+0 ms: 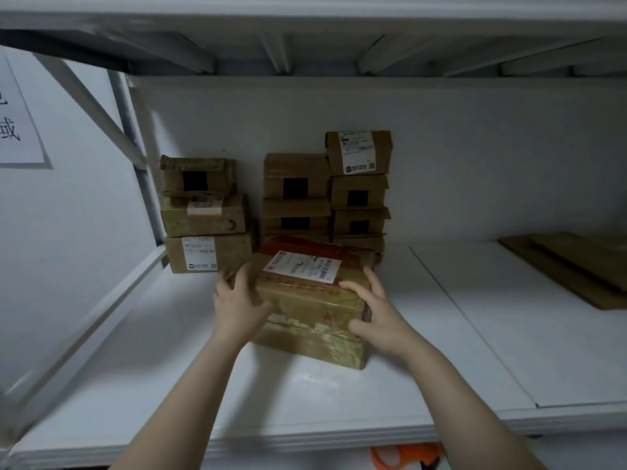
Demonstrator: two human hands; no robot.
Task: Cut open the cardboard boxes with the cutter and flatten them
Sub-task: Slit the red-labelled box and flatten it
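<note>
Paper sign [17, 113]: on the left wall, printed characters partly cut off.
Left stack [203, 215]: three cardboard boxes piled at the far left of the shelf [152, 385].
Left hand [237, 307]: fingers spread and nearly straight, pressed against the taped box's left side.
Taped box [312, 323]: mid-shelf, near, shipping label on top.
Far stacks [325, 195]: more boxes just behind it.
Right hand [380, 320]: fingers spread over the box's right top corner, thumb on its near face.
Orange object [407, 456]: below the shelf's near edge, unclear.
Flattened cardboard [576, 266]: far right, lying flat.
</note>
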